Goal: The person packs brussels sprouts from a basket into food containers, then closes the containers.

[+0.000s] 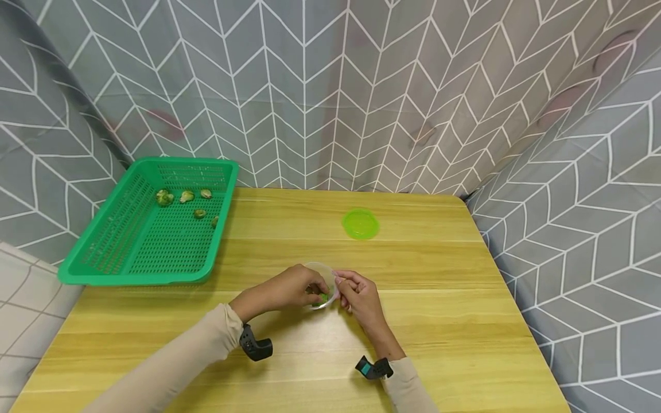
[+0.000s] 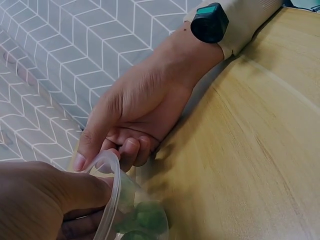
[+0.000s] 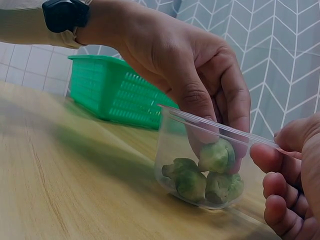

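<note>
A clear plastic container (image 3: 167, 150) stands on the wooden table with a few Brussels sprouts (image 3: 190, 184) at its bottom. My left hand (image 1: 296, 289) reaches down inside it; in the right wrist view the thumb and fingers of the left hand (image 3: 200, 85) pinch one Brussels sprout (image 3: 217, 156) just above the others. My right hand (image 1: 361, 295) pinches the container's rim on the right side, thumb on top. From the left wrist view, the right hand (image 2: 145, 105) shows its other fingers curled below the rim (image 2: 116, 185).
A green perforated basket (image 1: 150, 279) stands at the left of the table (image 1: 423, 275), with several more Brussels sprouts (image 1: 164, 198) inside. A round green lid (image 1: 360, 223) lies behind the container. Patterned curtains (image 1: 320, 92) hang behind the table and along its right side.
</note>
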